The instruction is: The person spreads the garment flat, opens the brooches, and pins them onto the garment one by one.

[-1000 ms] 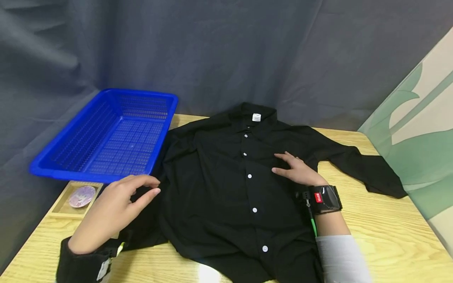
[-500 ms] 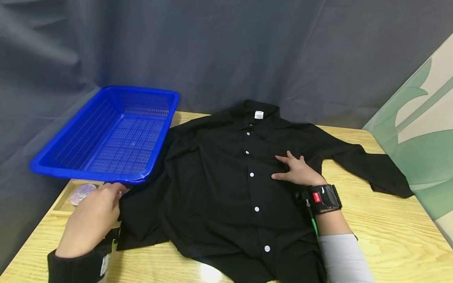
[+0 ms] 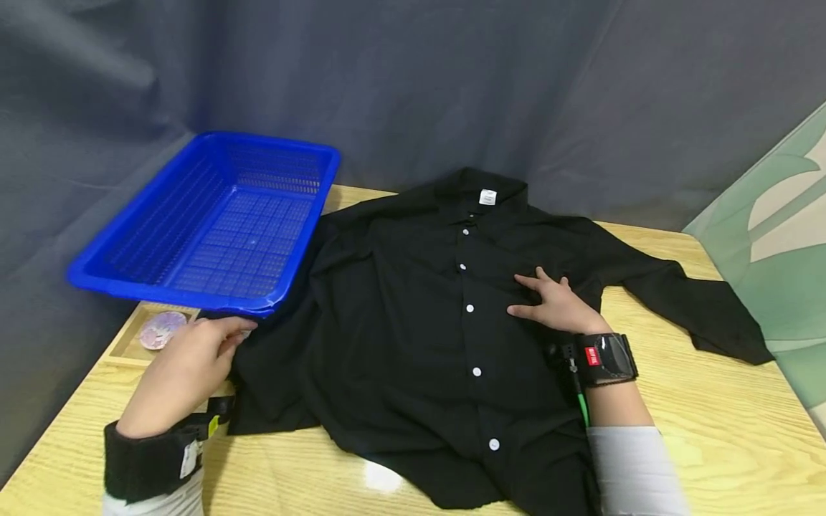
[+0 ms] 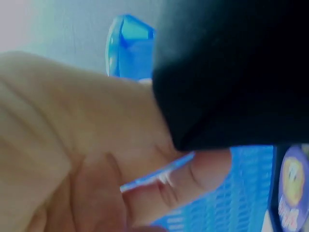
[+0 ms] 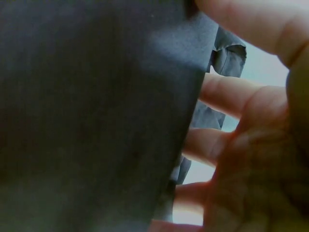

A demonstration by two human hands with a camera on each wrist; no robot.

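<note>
Wooden table, grey backdrop cloth; left hand grip pinches black shirt sleeve, right hand flat, fingers apart.

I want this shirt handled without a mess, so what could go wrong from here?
1. The left hand pinches the shirt's sleeve right under the corner of the blue basket, which overhangs the small wooden tray; pulling the sleeve could nudge or tip the basket.
2. The right hand only rests flat on the black shirt, so a strong pull may slide and wrinkle it.
</note>
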